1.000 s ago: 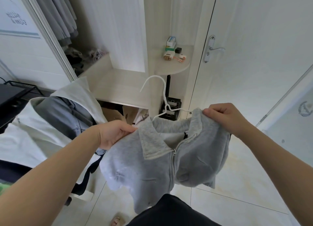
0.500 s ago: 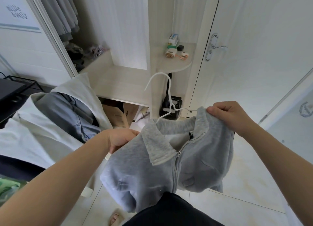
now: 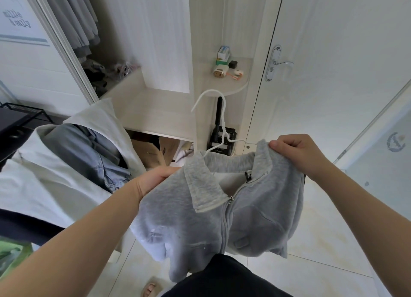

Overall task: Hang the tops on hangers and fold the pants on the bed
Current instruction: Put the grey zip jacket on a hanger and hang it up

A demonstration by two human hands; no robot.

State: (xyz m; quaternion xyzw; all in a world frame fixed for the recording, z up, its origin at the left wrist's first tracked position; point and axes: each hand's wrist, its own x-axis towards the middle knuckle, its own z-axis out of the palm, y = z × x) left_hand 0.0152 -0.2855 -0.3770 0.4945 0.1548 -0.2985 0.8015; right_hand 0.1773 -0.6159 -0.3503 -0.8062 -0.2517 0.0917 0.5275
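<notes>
1. We see a grey fleece top (image 3: 189, 218) with a turned-down collar. Its front zip is closed below the collar. It hangs in the air before us, bunched and sagging.
2. Our left hand (image 3: 153, 181) grips the shoulder on our left, and our right hand (image 3: 298, 154) pinches the collar edge on our right.
3. A white wire hanger (image 3: 223, 123) has its arms inside the neck opening, and its hook stands up above the collar.
4. To the left a white garment (image 3: 55, 185) lies spread, with a denim garment (image 3: 106, 163) on it.

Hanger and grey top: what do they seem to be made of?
Hanger: thin, smooth white rod, probably coated wire or plastic; I cannot tell which. Grey top: soft, matte, fleece-like knit with a fuzzy surface; its zip glints like metal.
</notes>
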